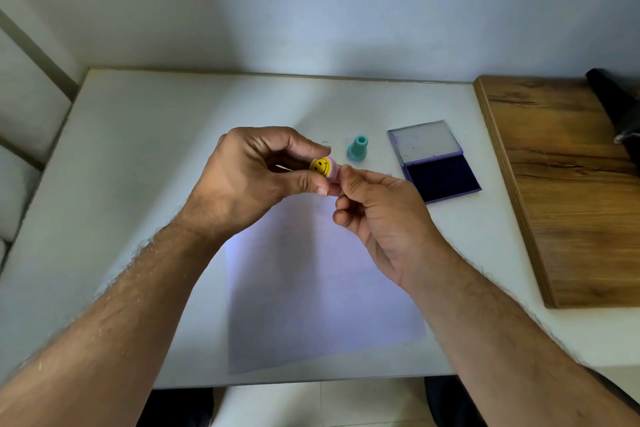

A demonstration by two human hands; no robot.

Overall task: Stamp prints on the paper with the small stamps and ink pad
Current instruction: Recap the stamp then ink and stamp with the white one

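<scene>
Stamp (322,167), pink with a yellow smiley sticker on its end, sits mid-frame, held above the table (138,156) between both hands. Left hand (249,180) pinches it between thumb and fingers, closed around the body. Right hand (377,215) has its fingertips closed on the stamp's right side, other fingers curled in. Paper (322,288) lies flat below the hands, lower centre; no clear prints visible on it. Teal stamp (357,148) stands on the table just right of the hands, untouched. Ink pad (441,177) lies open further right, lid up, dark pad exposed. Wooden board (571,184) at the right edge, a dark object (620,104) on its upper corner, can't tell what.
</scene>
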